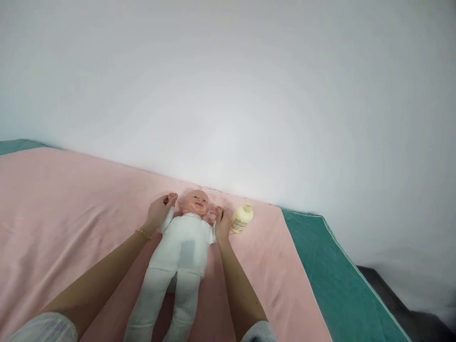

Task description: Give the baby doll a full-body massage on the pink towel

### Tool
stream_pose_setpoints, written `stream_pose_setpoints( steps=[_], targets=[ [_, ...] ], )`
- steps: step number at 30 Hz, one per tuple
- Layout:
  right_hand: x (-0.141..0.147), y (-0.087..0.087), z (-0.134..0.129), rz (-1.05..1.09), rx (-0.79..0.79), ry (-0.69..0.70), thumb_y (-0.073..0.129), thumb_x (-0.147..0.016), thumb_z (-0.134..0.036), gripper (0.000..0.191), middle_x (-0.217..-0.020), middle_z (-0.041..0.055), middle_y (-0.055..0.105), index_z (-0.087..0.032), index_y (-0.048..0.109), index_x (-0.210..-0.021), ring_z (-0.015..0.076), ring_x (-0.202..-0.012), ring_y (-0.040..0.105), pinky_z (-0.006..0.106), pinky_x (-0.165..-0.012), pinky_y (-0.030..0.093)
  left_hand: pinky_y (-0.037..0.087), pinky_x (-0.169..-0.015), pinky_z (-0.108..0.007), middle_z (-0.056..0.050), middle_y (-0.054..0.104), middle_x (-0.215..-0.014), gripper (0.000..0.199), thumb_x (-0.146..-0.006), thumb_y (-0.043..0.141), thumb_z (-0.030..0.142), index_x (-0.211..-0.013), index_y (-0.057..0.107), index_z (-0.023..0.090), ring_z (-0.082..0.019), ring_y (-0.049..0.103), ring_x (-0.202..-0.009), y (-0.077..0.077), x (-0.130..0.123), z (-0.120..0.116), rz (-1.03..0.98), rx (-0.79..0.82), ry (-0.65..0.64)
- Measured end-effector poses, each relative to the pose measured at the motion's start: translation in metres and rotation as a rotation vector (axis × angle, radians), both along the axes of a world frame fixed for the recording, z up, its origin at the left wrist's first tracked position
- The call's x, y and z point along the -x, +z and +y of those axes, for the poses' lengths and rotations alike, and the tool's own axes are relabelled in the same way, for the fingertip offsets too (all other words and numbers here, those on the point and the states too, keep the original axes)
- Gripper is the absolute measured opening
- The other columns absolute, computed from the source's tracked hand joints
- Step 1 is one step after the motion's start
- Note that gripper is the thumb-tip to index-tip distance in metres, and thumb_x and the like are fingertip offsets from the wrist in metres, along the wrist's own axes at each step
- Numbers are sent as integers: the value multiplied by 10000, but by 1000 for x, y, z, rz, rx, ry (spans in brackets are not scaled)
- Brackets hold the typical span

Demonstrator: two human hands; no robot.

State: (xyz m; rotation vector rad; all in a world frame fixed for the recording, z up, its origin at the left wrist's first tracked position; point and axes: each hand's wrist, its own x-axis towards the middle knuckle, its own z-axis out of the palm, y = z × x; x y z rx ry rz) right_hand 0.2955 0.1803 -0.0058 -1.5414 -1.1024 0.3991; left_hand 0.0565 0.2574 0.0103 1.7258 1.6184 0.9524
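Note:
A baby doll (185,242) with a white cloth body lies on its back, head toward the wall, both arms raised beside its head. My left hand (157,212) is closed around the doll's arm on the left, near its small plastic hand. On the other side, my right hand (223,227) grips the doll's other arm in the same way. A pale yellow lotion bottle (242,218) with printed text lies tilted just right of my right hand. A grey-blue patch shows on the doll's belly.
Under the doll spreads a wrinkled pink sheet (89,213). Green cloth (342,266) shows beyond it on the right and at the far left. A white wall (228,95) rises behind the bed. Something dark (402,299) sits low at the right edge.

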Motion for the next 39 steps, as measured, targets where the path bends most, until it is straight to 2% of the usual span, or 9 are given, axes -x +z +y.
stream_pose_setpoints(
  steps=[4, 10, 16, 21, 24, 28, 32, 35, 39],
  targets=[
    [5, 9, -32, -31, -66, 78, 467, -935, -439, 393, -1225, 116, 663, -169, 580, -1197, 218, -1145, 618, 367, -999, 460, 470, -734, -282, -35, 740, -1062, 477, -878, 480, 563, -1180, 663, 241, -226, 665, -898, 14, 6, -27, -69, -83, 90],
    [12, 9, -101, -32, -27, 76, 485, -937, -397, 457, -1359, 115, 595, -207, 503, -1352, 236, -1266, 559, 405, -1051, 448, 484, -816, -311, 6, 729, -1109, 406, -800, 638, 537, -1118, 667, 285, -251, 657, -1023, 22, 32, -84, -135, -194, 168],
    [31, -11, -168, -27, 90, 104, 528, -926, -404, 467, -1256, 85, 672, -234, 562, -1359, 247, -1171, 641, 385, -998, 520, 503, -843, -365, 14, 714, -1169, 380, -793, 631, 568, -1083, 649, 323, -285, 653, -1077, 5, 66, -147, -104, -109, 205],
    [44, -29, -201, -130, 144, 126, 454, -966, -369, 451, -1522, 54, 436, -269, 548, -1395, 277, -1414, 407, 457, -1126, 405, 531, -772, -423, -29, 738, -1115, 446, -800, 589, 606, -1128, 651, 311, -342, 683, -1008, -18, 94, -179, -8, 121, 212],
    [50, -35, -210, -180, 202, 96, 413, -973, -338, 481, -1575, 63, 331, -275, 487, -1444, 287, -1406, 417, 472, -1075, 455, 543, -750, -468, -59, 747, -1078, 555, -826, 527, 652, -1248, 607, 300, -380, 687, -990, -27, 105, -189, 89, 248, 204],
    [56, -29, -214, -155, 268, 46, 401, -973, -369, 500, -1587, 82, 314, -260, 467, -1457, 282, -1384, 450, 439, -1055, 466, 524, -900, -459, -26, 677, -1266, 577, -867, 493, 602, -1377, 507, 332, -336, 632, -1154, -33, 110, -195, 104, 210, 124],
    [49, -9, -213, -54, 326, -21, 404, -958, -392, 528, -1470, 132, 499, -190, 476, -1441, 278, -1325, 516, 417, -1058, 444, 516, -880, -381, -60, 700, -1211, 547, -856, 532, 562, -1308, 592, 259, -327, 636, -1138, -27, 113, -191, 21, 226, 167],
    [29, 7, -208, 100, 315, -120, 476, -912, -443, 599, -1295, 163, 640, -147, 464, -1432, 288, -1178, 622, 393, -962, 495, 518, -790, -362, -71, 723, -1125, 577, -846, 539, 604, -1294, 617, 250, -334, 659, -1062, -18, 121, -178, -54, 241, 229],
    [-5, 22, -197, 256, 243, -182, 653, -775, -538, 560, -1040, 133, 727, -154, 652, -1183, 298, -988, 671, 357, -782, 530, 514, -714, -312, -100, 701, -1160, 696, -841, 550, 637, -1388, 543, 208, -291, 671, -983, -10, 129, -152, -215, 229, 222]
  ],
)
